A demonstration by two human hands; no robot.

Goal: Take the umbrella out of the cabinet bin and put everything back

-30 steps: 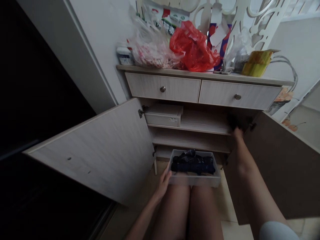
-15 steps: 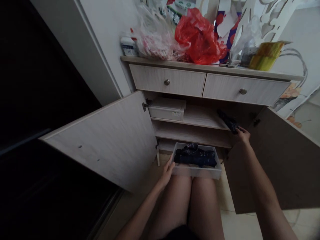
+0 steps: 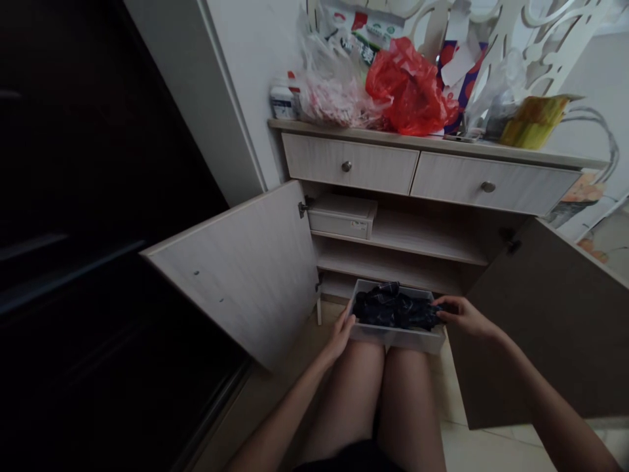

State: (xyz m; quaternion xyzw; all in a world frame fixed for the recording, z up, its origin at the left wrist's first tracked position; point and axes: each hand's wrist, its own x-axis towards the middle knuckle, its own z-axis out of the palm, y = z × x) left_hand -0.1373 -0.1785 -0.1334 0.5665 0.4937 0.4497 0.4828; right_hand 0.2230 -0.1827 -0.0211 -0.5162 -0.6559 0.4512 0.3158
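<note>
A translucent plastic box (image 3: pixel 388 334) rests on my knees, holding several dark, partly plaid folded umbrellas (image 3: pixel 390 288). My left hand (image 3: pixel 343 333) grips the box at its left side, thumb near the rim. At the right end of the box, my right hand (image 3: pixel 455 312) has its fingers closed on the end of a dark folded umbrella (image 3: pixel 417 316), which lies across the others inside. The edges between the dark umbrellas are hard to make out.
An open cabinet stands ahead, its left door (image 3: pixel 250 269) and right door (image 3: pixel 531 328) swung outward. A white lidded case (image 3: pixel 339 221) sits on the upper shelf (image 3: pixel 422 236). On the cabinet top lie a red plastic bag (image 3: pixel 410 88) and a yellow packet (image 3: pixel 533 121).
My right hand has brought a dark folded umbrella from the right side of the upper shelf down into the box. My left hand has kept its hold on the box.
</note>
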